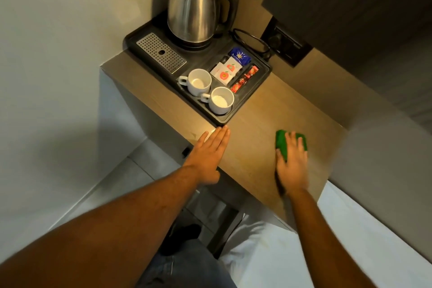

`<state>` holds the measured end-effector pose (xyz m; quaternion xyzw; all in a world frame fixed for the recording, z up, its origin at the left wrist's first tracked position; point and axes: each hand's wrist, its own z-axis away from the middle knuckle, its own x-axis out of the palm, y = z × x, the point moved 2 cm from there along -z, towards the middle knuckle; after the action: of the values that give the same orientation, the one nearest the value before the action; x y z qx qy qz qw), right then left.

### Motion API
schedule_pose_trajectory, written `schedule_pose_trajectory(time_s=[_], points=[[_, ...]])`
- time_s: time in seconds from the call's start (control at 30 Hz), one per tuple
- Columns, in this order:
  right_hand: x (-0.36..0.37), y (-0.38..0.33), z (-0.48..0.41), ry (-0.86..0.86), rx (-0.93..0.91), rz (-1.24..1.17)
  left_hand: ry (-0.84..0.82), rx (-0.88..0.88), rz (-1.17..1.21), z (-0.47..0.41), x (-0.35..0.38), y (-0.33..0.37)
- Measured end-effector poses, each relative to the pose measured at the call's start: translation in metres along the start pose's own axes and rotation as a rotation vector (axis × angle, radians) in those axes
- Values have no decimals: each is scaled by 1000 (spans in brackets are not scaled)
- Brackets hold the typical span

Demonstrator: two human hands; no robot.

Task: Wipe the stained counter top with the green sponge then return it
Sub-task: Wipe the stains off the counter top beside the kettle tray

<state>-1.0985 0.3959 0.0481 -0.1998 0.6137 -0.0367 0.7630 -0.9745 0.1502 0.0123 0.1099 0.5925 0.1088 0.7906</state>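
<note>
Right hand (291,163): pressed flat on the green sponge (284,145), fingers over it.
Left hand (208,155): released, flat on the surface (257,124) edge, just before the tray (247,103).
Green sponge: on the surface, right of the tray.

Items counted from my position: 1 kettle (192,4), 1 black tray (247,98), 2 white cups (199,81) (221,100), 1 perforated drip grate (161,52), 1 green sponge (281,141), 1 wall socket (286,43). Sachets: count unclear.
</note>
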Motion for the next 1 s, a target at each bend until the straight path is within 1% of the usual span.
schedule_pose_trajectory(time_s=[0.1, 0.13, 0.17, 0.23, 0.3, 0.37, 0.4, 0.43, 0.47, 0.53, 0.6, 0.67, 0.7, 0.73, 0.77, 0.83, 0.9, 0.97, 1.0], points=[[-21, -13, -72, 38, 209, -31, 1, -12, 8, 1, 1, 1], [-19, -28, -83, 39, 232, -51, 1, -19, 2, 2, 1, 2], [-11, -48, -86, 42, 213, -65, 7, -27, -5, 2, 1, 2], [13, -85, -60, 51, 56, -70, 6, -32, 0, 3, 0, 3], [45, -105, -3, 14, -153, -34, 27, -38, 18, 3, 0, 5], [66, -96, 53, -93, -282, 13, 36, -44, 33, 4, -1, 5], [68, -79, 70, -111, -301, 19, 34, -43, 35, 4, -2, 5], [62, -56, 77, -103, -278, 13, 26, -39, 30, 4, -2, 6], [50, -31, 76, -77, -216, 0, 15, -39, 23, 5, -3, 7], [16, 18, 55, 13, -26, 10, -5, -38, -3, 5, -4, 7], [-19, 52, 14, 86, 169, 35, -6, -26, -14, 4, -5, 6], [-38, 59, -31, 103, 305, 32, 12, -26, -14, 4, -4, 4], [-39, 51, -48, 95, 327, 37, 16, -28, -17, 4, -3, 5], [-36, 36, -56, 82, 307, 44, 18, -31, -19, 5, -3, 5], [-28, 17, -55, 70, 244, 41, 19, -33, -22, 5, -2, 6], [1, -24, -26, 31, 42, 14, 25, -39, -36, 6, -1, 6], [36, -51, 31, -39, -172, 31, 29, -41, -44, 5, 0, 6], [58, -50, 87, -105, -301, 66, 17, -38, -51, 4, 0, 6], [60, -37, 106, -114, -300, 62, 9, -38, -57, 4, 0, 5]])
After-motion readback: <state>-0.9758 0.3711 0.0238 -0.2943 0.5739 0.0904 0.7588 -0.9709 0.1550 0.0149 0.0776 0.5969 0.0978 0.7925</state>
